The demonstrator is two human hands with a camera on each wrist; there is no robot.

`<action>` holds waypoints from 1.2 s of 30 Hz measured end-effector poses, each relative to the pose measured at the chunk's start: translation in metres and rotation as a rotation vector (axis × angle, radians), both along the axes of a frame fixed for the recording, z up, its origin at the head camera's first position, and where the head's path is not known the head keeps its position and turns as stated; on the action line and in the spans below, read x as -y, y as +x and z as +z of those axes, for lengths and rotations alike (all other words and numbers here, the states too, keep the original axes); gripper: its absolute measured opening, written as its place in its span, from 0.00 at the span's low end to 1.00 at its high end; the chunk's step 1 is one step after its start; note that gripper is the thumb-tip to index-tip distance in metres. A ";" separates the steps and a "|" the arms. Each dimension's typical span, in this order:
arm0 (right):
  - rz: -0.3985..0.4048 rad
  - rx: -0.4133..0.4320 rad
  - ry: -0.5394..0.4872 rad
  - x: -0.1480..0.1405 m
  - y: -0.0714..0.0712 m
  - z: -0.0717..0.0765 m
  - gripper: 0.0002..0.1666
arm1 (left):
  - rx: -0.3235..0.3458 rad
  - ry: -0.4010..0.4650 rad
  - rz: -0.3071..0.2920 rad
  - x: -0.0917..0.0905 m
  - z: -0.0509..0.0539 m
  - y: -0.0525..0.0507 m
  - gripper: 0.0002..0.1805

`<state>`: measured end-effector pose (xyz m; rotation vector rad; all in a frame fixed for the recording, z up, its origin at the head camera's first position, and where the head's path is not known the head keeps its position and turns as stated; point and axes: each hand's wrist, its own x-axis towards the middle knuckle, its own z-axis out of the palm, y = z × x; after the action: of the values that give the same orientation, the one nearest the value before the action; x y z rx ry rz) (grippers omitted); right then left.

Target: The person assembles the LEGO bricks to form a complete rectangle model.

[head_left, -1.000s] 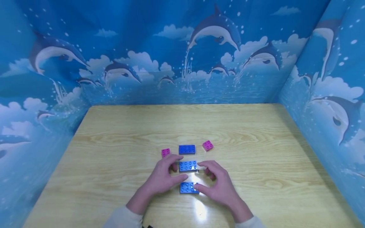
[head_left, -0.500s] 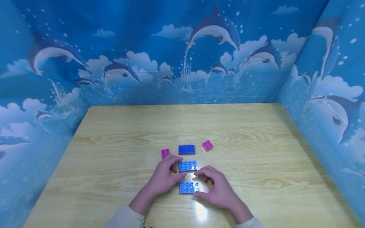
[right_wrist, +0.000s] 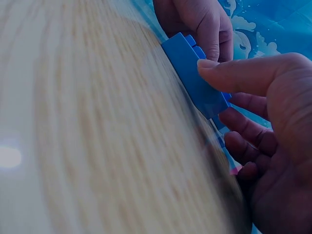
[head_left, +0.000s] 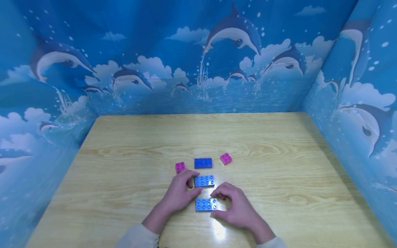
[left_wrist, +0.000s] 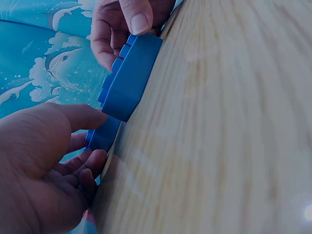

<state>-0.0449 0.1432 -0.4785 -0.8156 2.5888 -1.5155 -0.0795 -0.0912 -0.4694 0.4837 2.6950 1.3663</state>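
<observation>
Left hand (head_left: 179, 193) has thumb and fingers apart around the middle blue brick (head_left: 204, 181), left end; right hand (head_left: 234, 206) same, front blue brick (head_left: 204, 204), right end. Can't tell if they're gripping tbh.

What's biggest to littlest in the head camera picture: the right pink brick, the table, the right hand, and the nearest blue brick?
1. The table
2. The right hand
3. The nearest blue brick
4. The right pink brick
</observation>
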 end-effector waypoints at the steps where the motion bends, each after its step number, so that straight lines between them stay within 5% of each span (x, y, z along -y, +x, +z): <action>1: 0.001 -0.002 0.002 0.000 0.000 0.000 0.27 | -0.003 -0.003 0.001 0.000 0.000 0.000 0.25; 15: -0.029 0.031 0.051 0.000 0.001 0.002 0.25 | -0.037 -0.014 0.009 -0.001 -0.001 -0.001 0.22; 36: -0.049 0.066 0.076 -0.009 0.000 0.007 0.24 | 0.032 -0.046 0.016 0.004 0.007 0.001 0.22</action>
<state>-0.0444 0.1522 -0.4716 -0.6880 2.6190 -1.4208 -0.0785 -0.0957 -0.4622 0.4336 2.7034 1.3016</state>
